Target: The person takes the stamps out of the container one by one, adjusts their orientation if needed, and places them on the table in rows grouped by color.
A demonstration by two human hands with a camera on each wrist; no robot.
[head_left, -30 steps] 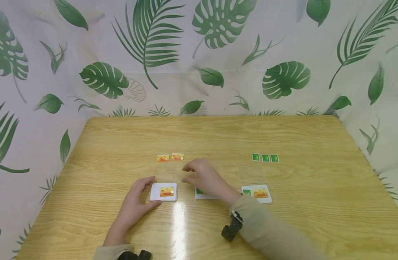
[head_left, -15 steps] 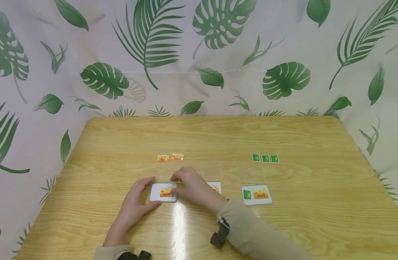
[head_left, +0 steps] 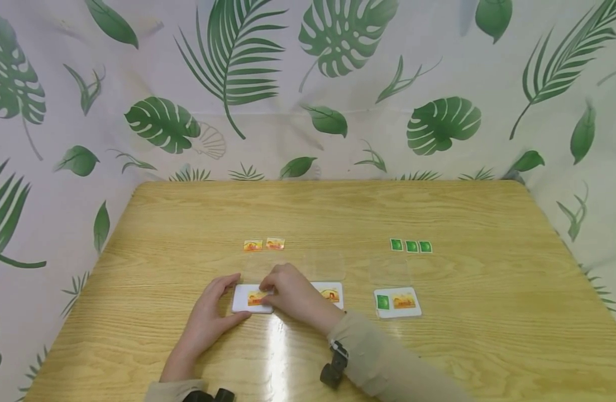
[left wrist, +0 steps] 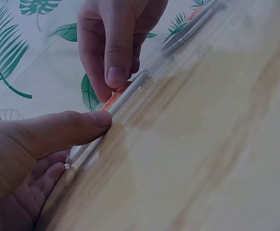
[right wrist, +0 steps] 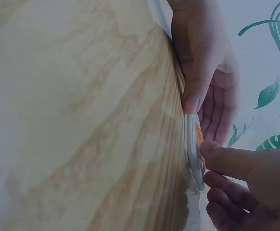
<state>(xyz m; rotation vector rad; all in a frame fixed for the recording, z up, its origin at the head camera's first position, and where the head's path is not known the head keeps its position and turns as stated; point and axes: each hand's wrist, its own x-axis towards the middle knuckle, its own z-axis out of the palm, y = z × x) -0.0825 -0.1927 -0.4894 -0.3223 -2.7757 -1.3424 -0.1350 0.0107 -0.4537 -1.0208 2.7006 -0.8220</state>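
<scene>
My left hand [head_left: 207,315] grips a flat white rectangle in a clear plastic case [head_left: 240,301], thumb at its front edge and fingers at its far left corner. An orange picture stamp [head_left: 254,299] lies on that white face. Over the stamp's right edge my right hand [head_left: 294,293] pinches with thumb and index fingertip. In the right wrist view, the right thumb [right wrist: 226,156] lies right at the orange stamp [right wrist: 198,132]. A second white piece [head_left: 335,287] with an orange stamp sits behind my right wrist, partly hidden.
Farther right lies a white piece [head_left: 383,314] bearing a green stamp [head_left: 382,302] and an orange one. Clear lids [head_left: 390,271] extend behind the pieces. Two loose orange stamps [head_left: 275,244] lie at the back left, three green stamps [head_left: 411,246] at the back right.
My right hand has moved left and nearer from above the middle piece onto the left piece's orange stamp. The left hand keeps its grip in place.
</scene>
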